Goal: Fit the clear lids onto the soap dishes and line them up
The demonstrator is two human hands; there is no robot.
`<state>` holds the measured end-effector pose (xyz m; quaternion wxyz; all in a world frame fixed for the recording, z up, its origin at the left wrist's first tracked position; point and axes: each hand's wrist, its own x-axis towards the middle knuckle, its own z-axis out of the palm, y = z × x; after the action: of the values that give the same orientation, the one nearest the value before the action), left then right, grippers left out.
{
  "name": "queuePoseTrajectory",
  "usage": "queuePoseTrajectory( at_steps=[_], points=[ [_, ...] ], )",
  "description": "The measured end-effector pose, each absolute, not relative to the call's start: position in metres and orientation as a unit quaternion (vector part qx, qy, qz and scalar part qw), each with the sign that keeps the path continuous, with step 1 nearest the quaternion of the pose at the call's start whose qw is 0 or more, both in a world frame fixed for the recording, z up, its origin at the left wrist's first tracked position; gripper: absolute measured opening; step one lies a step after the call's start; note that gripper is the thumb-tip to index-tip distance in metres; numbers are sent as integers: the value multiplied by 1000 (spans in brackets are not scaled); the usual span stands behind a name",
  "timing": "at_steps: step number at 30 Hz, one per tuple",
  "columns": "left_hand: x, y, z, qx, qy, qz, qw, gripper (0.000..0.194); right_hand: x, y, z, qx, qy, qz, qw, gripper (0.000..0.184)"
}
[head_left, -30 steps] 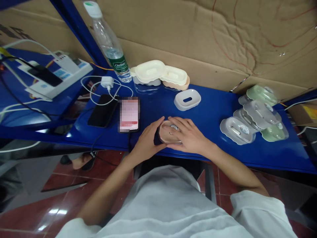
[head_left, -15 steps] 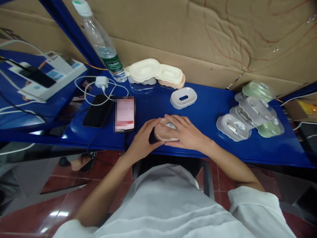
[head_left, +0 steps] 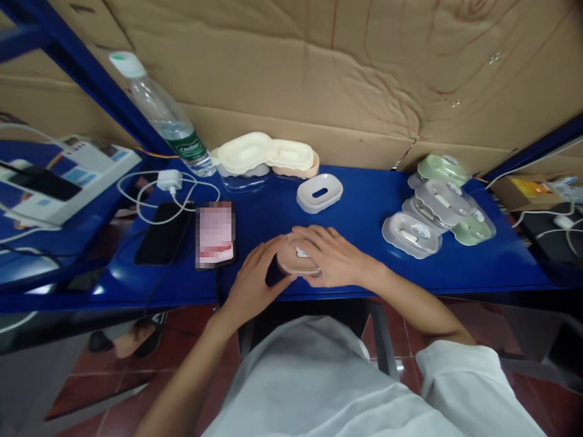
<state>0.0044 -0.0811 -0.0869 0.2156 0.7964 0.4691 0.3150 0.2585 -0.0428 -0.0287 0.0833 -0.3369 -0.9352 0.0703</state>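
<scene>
Near the front edge of the table (head_left: 455, 270), at the centre of the clock, your hands close round an oval pinkish-brown soap box (head_left: 289, 262). The fingers of your right hand (head_left: 334, 258) are spread over its top and right end; those of your left hand (head_left: 252, 279) arch away from the thumb, with the tips gripping its left end. A white label (head_left: 301, 252) shows beside your right fingers. This box looks closed or close to it, though your hands hide too much rim to tell whether the top is fully seated.

Just beyond, between twelve and one, a pale grey slotted tray (head_left: 312, 202) lies uncovered, seemingly unfinished. Farther out, toward eleven, two cream trays (head_left: 246, 153) rest on a grey base (head_left: 246, 172) and a peach base (head_left: 313, 164), apparently not put together. Between two and three, grey soap boxes (head_left: 412, 235) and green soap boxes (head_left: 441, 171) sit piled under clear covers and look complete. Between nine and ten lies a phone (head_left: 215, 233).
</scene>
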Motion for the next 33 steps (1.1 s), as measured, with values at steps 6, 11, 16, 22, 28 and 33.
queuePoseTrajectory(
  at_steps=[6, 11, 16, 22, 28, 33],
  points=[
    [5, -82, -85, 768, 492, 356, 203, 52, 286, -36, -8, -411, -899, 132, 75, 72],
    [5, -85, -85, 767, 477, 395, 167, 24, 342, -11, 24, -597, -778, 119, 157, 66],
    [6, -85, -88, 772, 461, 411, 150, 18, 357, 28, 38, -774, -631, 28, 30, 70],
    [7, -84, -91, 776, 462, 402, 148, 20, 350, 67, 24, -787, -614, 50, -33, 78],
    [8, -85, -90, 785, 467, 378, 148, 23, 351, 93, 14, -817, -575, 36, -26, 86],
    [10, -85, -90, 795, 470, 363, 124, 23, 344, 80, -5, -821, -567, -70, 5, 81]
  ],
)
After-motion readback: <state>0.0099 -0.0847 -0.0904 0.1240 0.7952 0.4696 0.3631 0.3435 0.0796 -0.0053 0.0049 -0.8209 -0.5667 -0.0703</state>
